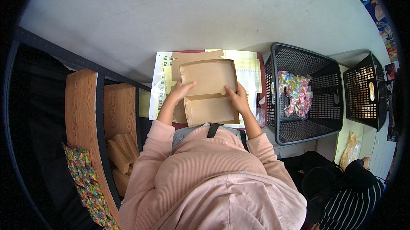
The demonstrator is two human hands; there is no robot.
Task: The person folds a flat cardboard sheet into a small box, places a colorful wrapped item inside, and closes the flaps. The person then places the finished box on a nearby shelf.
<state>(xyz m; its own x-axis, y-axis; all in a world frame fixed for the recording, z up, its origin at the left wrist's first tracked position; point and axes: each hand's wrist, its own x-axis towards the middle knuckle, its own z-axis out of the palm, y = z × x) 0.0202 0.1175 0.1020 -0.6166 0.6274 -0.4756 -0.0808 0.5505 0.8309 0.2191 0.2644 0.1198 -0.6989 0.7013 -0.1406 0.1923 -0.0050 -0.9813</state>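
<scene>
Beyond the fingers of the left hand and right hand: pale wall, spanning the work area; well left of the left fingers: dark-framed shelving with wood-grain panels; right of the right fingers and nearer the body: co-worker in black and striped clothing, only partly visible; right of the right fingers: large black basket, perforated; under the fingers: red-edged table, mostly covered by white and yellow sheets; farther right, past the large basket: smaller black basket, also perforated.

Between left and right fingers: brown cardboard box, opened out into two shallow, joined halves; grasped at both side edges, close to the fold; left thumb laid over the left inner edge, right thumb over the right inner edge; remaining fingers largely hidden behind cardboard; cannot tell their exact curl.

Well left of the left fingers, at the shelving: multicoloured packets, then stacked cardboard; just beyond the fingers, partly covered by the box: flat cardboard piece; right of the right fingers, inside the large basket: small wrapped items, heaped.
</scene>
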